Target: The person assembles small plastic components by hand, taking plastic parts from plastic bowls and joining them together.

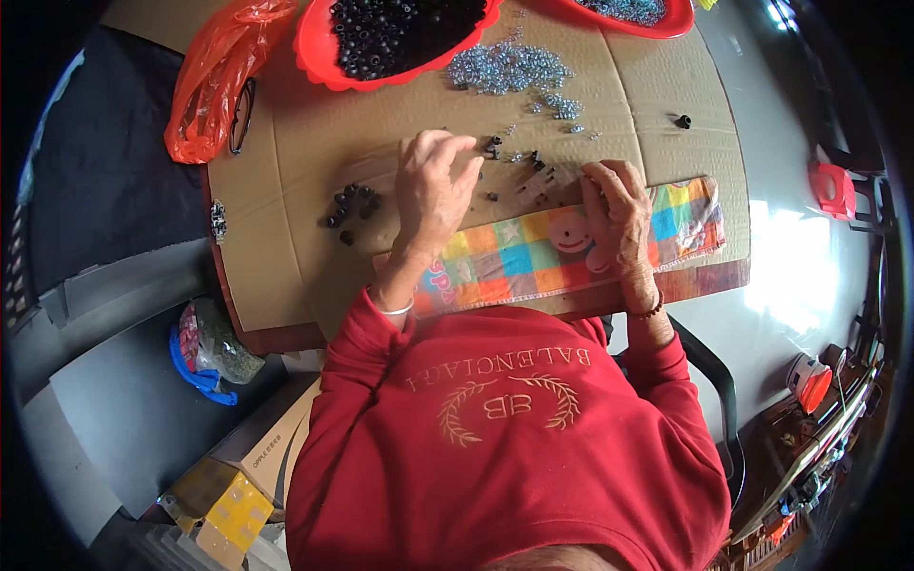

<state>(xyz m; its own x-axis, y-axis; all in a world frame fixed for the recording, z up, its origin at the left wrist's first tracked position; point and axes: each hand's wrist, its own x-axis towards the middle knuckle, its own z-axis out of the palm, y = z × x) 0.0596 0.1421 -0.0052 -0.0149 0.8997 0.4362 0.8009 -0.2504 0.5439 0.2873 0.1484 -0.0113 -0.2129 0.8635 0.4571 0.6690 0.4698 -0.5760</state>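
Note:
My left hand (438, 190) hovers over the cardboard, thumb and forefinger apart with nothing seen between them. To its right lie a few black bead-like pieces (493, 147) and tiny clear ones. My right hand (621, 205) rests over the folded checked cloth (514, 262), fingers curled at the end of a clear plastic piece (545, 187). The shape of that piece is hard to make out, and small black bits show around it. Left of my left hand sits a small group of black pieces (357, 203). Beyond both hands spreads a heap of small clear bluish pieces (509, 68).
At the far side stand a red scalloped tray (307, 43) of black pieces and another red tray (657, 30) of clear ones. A red plastic bag (214, 90) and glasses (243, 116) lie far left. One black piece (683, 122) lies apart on the cardboard (276, 266).

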